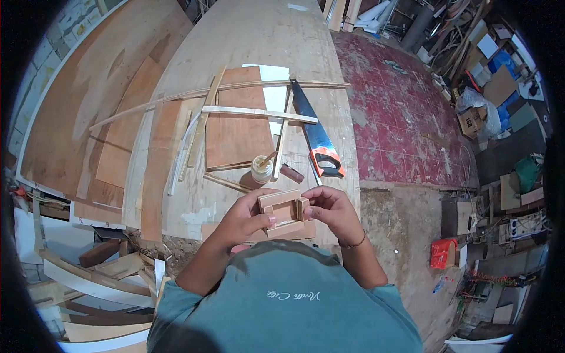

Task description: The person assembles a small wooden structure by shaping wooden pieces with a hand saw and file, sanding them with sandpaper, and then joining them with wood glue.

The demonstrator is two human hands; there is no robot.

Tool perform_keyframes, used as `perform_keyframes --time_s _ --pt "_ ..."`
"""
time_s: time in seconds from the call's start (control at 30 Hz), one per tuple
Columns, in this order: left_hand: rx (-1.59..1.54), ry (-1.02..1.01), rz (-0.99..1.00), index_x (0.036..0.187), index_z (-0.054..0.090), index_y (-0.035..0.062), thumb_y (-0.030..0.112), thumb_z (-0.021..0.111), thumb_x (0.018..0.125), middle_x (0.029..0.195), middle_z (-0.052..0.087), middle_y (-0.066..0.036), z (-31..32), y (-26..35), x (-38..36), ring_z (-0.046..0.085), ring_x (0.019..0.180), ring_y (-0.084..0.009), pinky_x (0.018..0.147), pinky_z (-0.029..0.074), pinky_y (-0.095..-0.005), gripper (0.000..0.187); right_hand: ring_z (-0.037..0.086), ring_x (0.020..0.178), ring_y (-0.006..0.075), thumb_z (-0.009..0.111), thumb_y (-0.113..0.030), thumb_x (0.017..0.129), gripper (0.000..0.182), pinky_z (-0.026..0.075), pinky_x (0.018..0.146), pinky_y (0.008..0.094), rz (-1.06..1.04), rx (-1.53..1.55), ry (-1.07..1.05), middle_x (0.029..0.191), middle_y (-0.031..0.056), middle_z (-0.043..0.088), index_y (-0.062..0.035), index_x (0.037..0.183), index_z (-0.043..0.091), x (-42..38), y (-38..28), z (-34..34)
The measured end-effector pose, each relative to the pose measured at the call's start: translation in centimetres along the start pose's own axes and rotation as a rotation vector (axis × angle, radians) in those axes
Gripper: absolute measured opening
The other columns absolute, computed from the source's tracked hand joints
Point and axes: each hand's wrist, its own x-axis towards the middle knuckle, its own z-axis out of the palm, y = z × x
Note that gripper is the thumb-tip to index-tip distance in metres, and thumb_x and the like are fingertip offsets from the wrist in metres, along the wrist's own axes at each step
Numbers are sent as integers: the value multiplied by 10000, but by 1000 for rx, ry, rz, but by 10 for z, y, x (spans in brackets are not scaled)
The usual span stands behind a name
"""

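Close to my body, both hands hold a small wooden box frame [281, 196] at the near end of the workbench. My left hand [242, 219] grips its left side, thumb on the near left corner. My right hand [331, 210] is closed at the right side, its thumb and fingers around the short end piece [301, 208]. Just beyond the frame stand an open jar [259, 175] with a stick in it and a small brown block [292, 173]. Past my right hand lies a handsaw [313, 126] with an orange and black handle.
On the workbench [253, 29] lie a brown wooden panel [236, 138], a white sheet [274, 73] and several thin wood strips [253, 112]. Large plywood sheets [88, 70] lean at left. Offcuts [112, 267] pile up at lower left; clutter [488, 112] lines the right wall.
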Motion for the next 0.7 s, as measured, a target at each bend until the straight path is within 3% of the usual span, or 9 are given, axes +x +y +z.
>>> perform_keyframes --time_s 0.07,0.5,0.7 --pt "22 -6 -11 1309 404 -29 88 670 806 1146 568 -130 5 2 1 573 1031 -184 860 489 -324 580 615 835 98 682 2 806 257 520 748 241 30 -49 26 919 51 644 33 1051 608 -3 -3 -2" --pt "97 -23 -30 1298 425 -37 59 636 795 1141 580 -137 16 6 4 580 1023 -184 873 485 -327 554 617 826 98 690 3 792 275 514 735 236 70 -125 -1 889 51 641 35 1046 589 -2 3 -9" --pt "49 30 -14 1273 459 -25 93 635 778 1106 599 -108 10 1 8 586 995 -169 851 486 -315 539 612 800 102 689 -1 794 308 518 711 237 6 -113 41 953 64 601 26 1072 559 2 3 -5"
